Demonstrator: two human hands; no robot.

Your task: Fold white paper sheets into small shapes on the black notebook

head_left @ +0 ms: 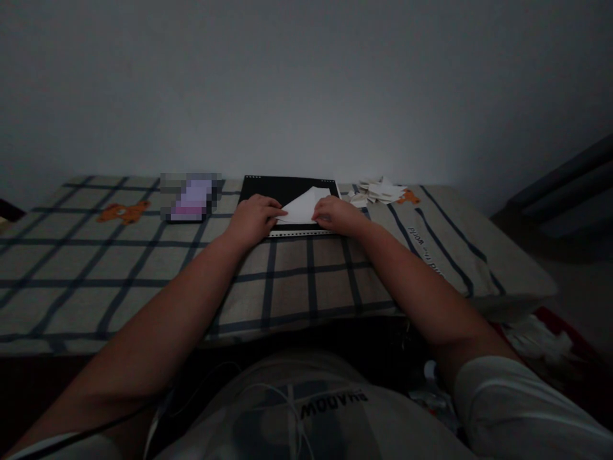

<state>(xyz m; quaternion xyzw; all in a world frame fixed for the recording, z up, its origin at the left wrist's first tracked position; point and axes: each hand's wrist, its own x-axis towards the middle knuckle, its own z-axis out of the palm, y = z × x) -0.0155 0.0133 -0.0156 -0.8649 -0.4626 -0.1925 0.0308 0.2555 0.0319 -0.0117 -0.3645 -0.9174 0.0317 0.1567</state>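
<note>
Left hand [255, 217] and right hand [336, 215], fingers half-curled, touch white paper [305, 206]; I can't tell whether either pinches it. They partly hide the black pad [271, 187] beneath.

Tablecloth [158, 262]: "the world", upside down, preceding word incomplete. Shirt [335, 431]: dark lettering, not surely legible.

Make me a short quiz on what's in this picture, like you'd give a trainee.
1. True or false: the paper lies on the black pad.
2. Which is just right of the pad? A) a cup B) a white pile C) a pair of scissors
3. What touches the paper from either side?

Key: 1. True. 2. B. 3. The left hand and the right hand.
</note>
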